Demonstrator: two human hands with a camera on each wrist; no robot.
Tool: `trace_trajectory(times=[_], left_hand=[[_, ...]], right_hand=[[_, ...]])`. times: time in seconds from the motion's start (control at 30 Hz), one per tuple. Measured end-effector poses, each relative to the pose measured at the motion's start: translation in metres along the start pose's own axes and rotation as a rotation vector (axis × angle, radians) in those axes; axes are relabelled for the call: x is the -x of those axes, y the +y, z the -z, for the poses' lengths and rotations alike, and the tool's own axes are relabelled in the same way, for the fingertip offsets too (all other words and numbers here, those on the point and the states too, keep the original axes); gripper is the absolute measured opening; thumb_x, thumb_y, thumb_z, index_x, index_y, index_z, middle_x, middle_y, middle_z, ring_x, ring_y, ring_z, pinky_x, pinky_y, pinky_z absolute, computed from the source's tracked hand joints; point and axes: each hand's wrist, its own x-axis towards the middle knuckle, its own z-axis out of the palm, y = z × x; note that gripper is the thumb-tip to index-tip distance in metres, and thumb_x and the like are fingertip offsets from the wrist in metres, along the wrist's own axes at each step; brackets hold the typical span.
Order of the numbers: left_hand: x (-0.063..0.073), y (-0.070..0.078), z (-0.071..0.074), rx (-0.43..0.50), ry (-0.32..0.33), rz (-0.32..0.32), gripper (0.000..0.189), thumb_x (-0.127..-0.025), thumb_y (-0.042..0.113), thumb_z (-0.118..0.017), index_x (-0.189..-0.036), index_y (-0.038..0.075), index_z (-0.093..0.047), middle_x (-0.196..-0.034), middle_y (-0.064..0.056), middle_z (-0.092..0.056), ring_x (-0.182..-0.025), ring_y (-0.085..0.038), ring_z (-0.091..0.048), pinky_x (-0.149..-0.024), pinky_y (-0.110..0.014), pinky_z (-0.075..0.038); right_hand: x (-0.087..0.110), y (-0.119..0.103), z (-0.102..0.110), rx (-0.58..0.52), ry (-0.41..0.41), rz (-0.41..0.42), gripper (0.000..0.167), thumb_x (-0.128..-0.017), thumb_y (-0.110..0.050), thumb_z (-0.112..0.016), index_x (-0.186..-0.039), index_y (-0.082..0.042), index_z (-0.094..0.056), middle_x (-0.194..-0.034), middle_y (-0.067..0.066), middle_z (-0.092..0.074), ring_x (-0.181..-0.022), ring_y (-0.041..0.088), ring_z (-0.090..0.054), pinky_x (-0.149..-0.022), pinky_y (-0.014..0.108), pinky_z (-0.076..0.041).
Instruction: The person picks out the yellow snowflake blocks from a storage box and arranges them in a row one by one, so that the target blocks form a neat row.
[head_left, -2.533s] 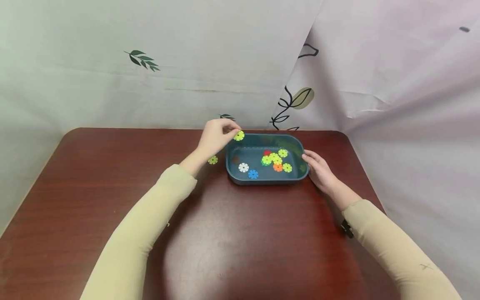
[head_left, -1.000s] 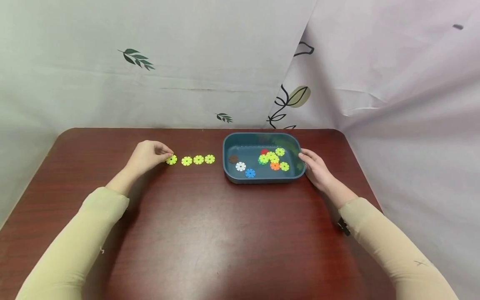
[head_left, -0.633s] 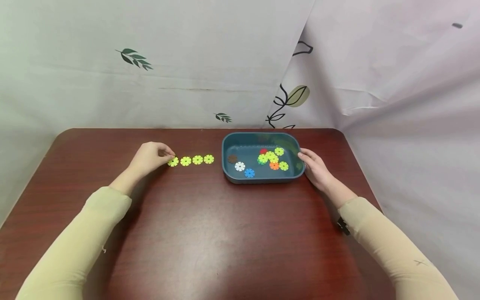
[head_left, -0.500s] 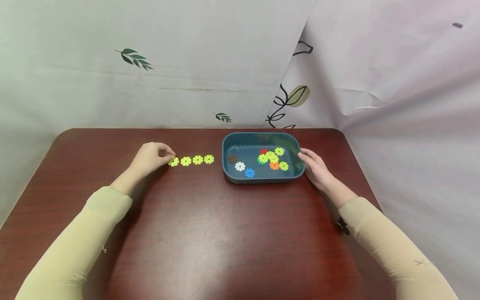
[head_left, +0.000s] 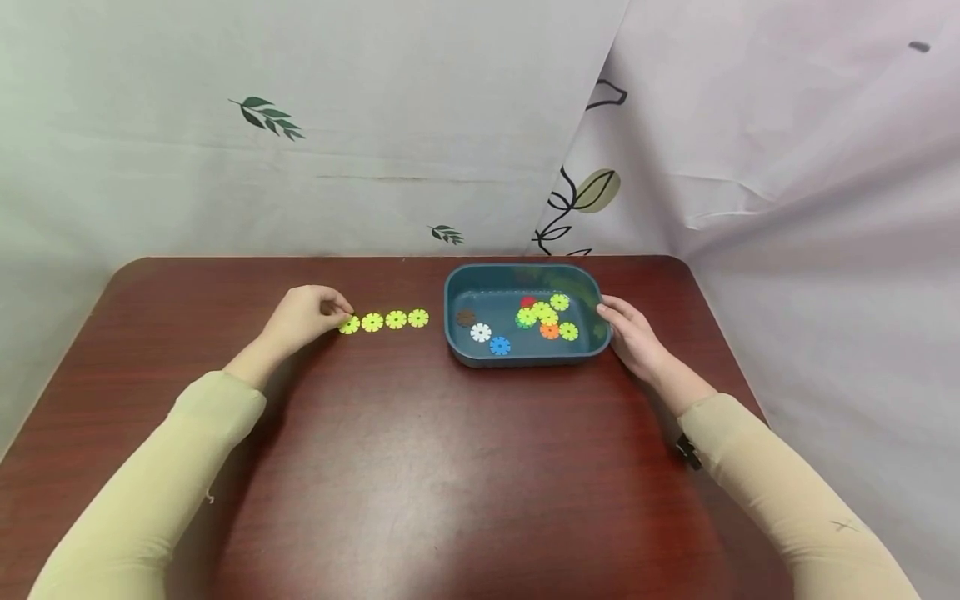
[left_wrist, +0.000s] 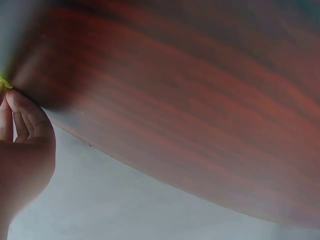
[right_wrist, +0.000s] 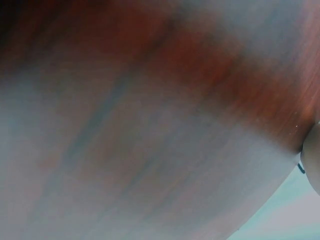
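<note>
My left hand [head_left: 306, 317] pinches a yellow snowflake disc [head_left: 349, 325], a flat notched plastic building piece, between thumb and fingertips close over the table. A sliver of that yellow disc [left_wrist: 5, 82] shows at the fingertips in the left wrist view. It lies at the left end of a row, right at the edge of its neighbour disc [head_left: 372, 322]; two more yellow discs [head_left: 396, 319] continue toward the bin. My right hand [head_left: 633, 337] grips the right side of a dark blue-green plastic bin [head_left: 525, 362], thumb at the rim and the other fingers partly hidden.
Inside the bin lie several yellow discs [head_left: 568, 332] and a white [head_left: 481, 332], a blue [head_left: 500, 346], a brown [head_left: 466, 317], an orange [head_left: 550, 331] and a red one [head_left: 528, 302], some overlapping. The reddish-brown wooden table [head_left: 420, 467] meets a pale curtain [head_left: 375, 167] at the back.
My left hand has carried the yellow disc from over the bin's left rim to the row's left end, then slid it slightly right, against its neighbour. The right hand stays at the bin.
</note>
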Motion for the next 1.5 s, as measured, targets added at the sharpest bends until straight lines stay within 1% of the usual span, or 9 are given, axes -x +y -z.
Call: trace_trajectory(times=[0.13,0.3,0.53,0.67,0.77,0.97,1.2,1.33,1.5], left_hand=[[0.000,0.000,0.000,0.005,-0.001,0.010,0.008,-0.098,0.008,-0.072,-0.100,0.003,-0.079,-0.094,-0.014,-0.078,-0.089,-0.028,-0.073,-0.082,-0.038,-0.055],[0.000,0.000,0.001,0.020,-0.002,0.008,0.008,-0.098,0.007,-0.072,-0.101,0.003,-0.078,-0.094,-0.015,-0.078,-0.089,-0.027,-0.072,-0.081,-0.036,-0.054],[-0.001,-0.003,0.001,0.029,0.004,0.004,0.009,-0.099,0.009,-0.071,-0.101,0.004,-0.078,-0.096,-0.014,-0.078,-0.090,-0.027,-0.072,-0.081,-0.035,-0.055],[-0.003,-0.002,0.002,0.029,0.023,0.005,0.009,-0.099,0.008,-0.071,-0.102,0.004,-0.078,-0.098,-0.015,-0.079,-0.091,-0.028,-0.073,-0.082,-0.035,-0.055],[-0.004,0.001,0.005,0.044,0.057,0.008,0.009,-0.098,0.008,-0.072,-0.102,0.004,-0.079,-0.099,-0.016,-0.079,-0.089,-0.026,-0.074,-0.082,-0.032,-0.054],[-0.013,0.014,0.005,0.080,0.086,0.001,0.011,-0.099,0.011,-0.073,-0.104,0.005,-0.080,-0.102,-0.016,-0.080,-0.088,-0.020,-0.072,-0.081,-0.027,-0.053],[-0.029,0.038,-0.001,0.116,0.079,-0.028,0.013,-0.099,0.011,-0.072,-0.106,0.003,-0.080,-0.103,-0.017,-0.079,-0.095,-0.030,-0.073,-0.085,-0.036,-0.055],[-0.039,0.053,-0.006,0.143,0.081,-0.054,0.013,-0.098,0.010,-0.073,-0.106,0.002,-0.079,-0.102,-0.017,-0.079,-0.096,-0.031,-0.073,-0.089,-0.040,-0.056],[-0.049,0.075,-0.010,0.182,0.063,-0.081,0.013,-0.099,0.011,-0.073,-0.107,0.002,-0.079,-0.106,-0.018,-0.079,-0.098,-0.032,-0.074,-0.093,-0.045,-0.057]], right_hand=[[0.000,0.000,0.000,-0.004,-0.003,0.003,0.040,-0.113,-0.020,-0.051,-0.147,-0.001,-0.043,-0.120,-0.008,-0.066,-0.106,0.003,-0.065,-0.092,0.016,-0.054],[-0.001,0.000,-0.001,-0.023,-0.001,0.006,0.033,-0.113,-0.019,-0.051,-0.142,-0.003,-0.046,-0.118,-0.008,-0.068,-0.104,0.003,-0.066,-0.091,0.016,-0.055],[-0.001,0.000,-0.001,-0.047,0.009,0.008,0.030,-0.113,-0.016,-0.051,-0.139,-0.003,-0.048,-0.116,-0.008,-0.069,-0.103,0.003,-0.066,-0.090,0.016,-0.055],[-0.001,0.000,-0.001,-0.053,0.009,0.011,0.030,-0.113,-0.016,-0.050,-0.139,-0.002,-0.047,-0.115,-0.008,-0.070,-0.103,0.003,-0.066,-0.090,0.016,-0.055],[-0.001,-0.001,-0.001,-0.051,0.008,0.009,0.031,-0.113,-0.016,-0.050,-0.140,-0.001,-0.047,-0.115,-0.008,-0.069,-0.103,0.003,-0.066,-0.090,0.016,-0.055],[-0.002,0.000,-0.001,-0.045,0.007,0.012,0.030,-0.113,-0.015,-0.050,-0.139,-0.001,-0.047,-0.114,-0.008,-0.070,-0.102,0.003,-0.066,-0.090,0.016,-0.055],[-0.002,-0.001,-0.002,-0.050,0.006,0.011,0.029,-0.113,-0.015,-0.050,-0.138,-0.002,-0.047,-0.115,-0.008,-0.069,-0.103,0.003,-0.066,-0.090,0.016,-0.055],[-0.001,0.000,-0.001,-0.039,0.004,0.005,0.030,-0.113,-0.017,-0.050,-0.139,-0.003,-0.047,-0.116,-0.008,-0.069,-0.105,0.003,-0.066,-0.091,0.016,-0.055],[-0.002,0.001,-0.001,-0.041,0.010,0.004,0.029,-0.113,-0.017,-0.051,-0.138,-0.003,-0.048,-0.116,-0.008,-0.069,-0.105,0.003,-0.066,-0.092,0.016,-0.054]])
